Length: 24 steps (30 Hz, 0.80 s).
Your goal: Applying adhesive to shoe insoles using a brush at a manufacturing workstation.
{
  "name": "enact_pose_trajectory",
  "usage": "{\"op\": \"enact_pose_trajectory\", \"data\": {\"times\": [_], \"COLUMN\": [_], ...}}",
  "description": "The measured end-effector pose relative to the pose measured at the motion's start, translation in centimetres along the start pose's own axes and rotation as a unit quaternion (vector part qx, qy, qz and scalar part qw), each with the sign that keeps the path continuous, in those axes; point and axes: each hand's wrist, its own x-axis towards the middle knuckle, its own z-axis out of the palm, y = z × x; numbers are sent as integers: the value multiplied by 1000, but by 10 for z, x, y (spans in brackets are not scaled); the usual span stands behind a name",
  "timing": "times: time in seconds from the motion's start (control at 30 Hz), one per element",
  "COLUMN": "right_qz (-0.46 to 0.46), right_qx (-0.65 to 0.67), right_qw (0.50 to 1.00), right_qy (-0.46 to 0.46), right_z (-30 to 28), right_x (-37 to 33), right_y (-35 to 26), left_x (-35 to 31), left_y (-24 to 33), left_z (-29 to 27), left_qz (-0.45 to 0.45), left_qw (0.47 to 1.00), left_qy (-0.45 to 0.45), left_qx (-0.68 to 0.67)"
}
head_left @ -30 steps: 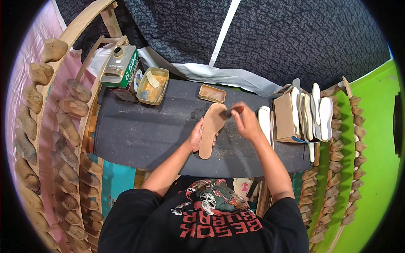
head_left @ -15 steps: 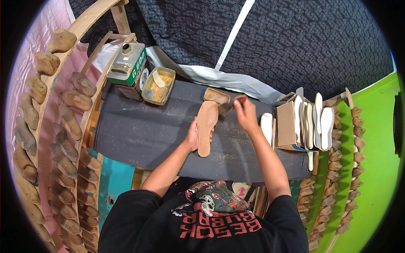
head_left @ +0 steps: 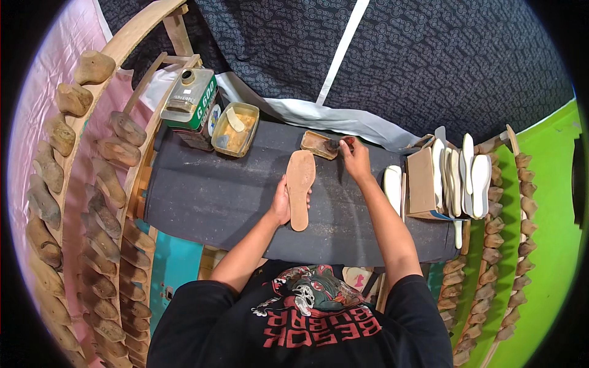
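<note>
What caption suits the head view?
Left hand steadies a tan insole while right hand dips a brush into a small tin.

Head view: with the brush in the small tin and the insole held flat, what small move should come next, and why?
Probably bring the brush back onto the tan insole. The right hand has its tip in the small glue tin, while the left hand steadies the insole, whose upper face looks dry.

We see a shoemaker's workshop; wooden lasts (head_left: 101, 211) rack up left of the workbench (head_left: 208, 202); cut insoles (head_left: 463, 175) stack at its right.
</note>
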Motion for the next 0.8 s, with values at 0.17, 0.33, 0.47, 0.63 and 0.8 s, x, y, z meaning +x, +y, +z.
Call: {"op": "enact_pose_trajectory", "data": {"times": [0.17,0.33,0.47,0.63,0.8], "right_qz": [16,-6,-30,-105,-224], "right_qx": [29,137,156,44,-28], "right_qw": [999,987,987,992,968], "right_qy": [40,82,2,-62,-107], "right_z": [-14,-28,-39,-49,-39], "right_x": [5,6,-6,-7,-29], "right_y": [-3,-20,-66,-94,-114], "left_x": [1,10,13,20,25], "left_y": [5,5,7,3,-4], "left_z": [7,19,31,37,11], "left_qz": [13,13,20,9,-15], "left_qw": [1000,998,995,993,994], "left_qy": [-24,-58,-99,-120,-108], "left_qx": [12,8,17,1,17]}}
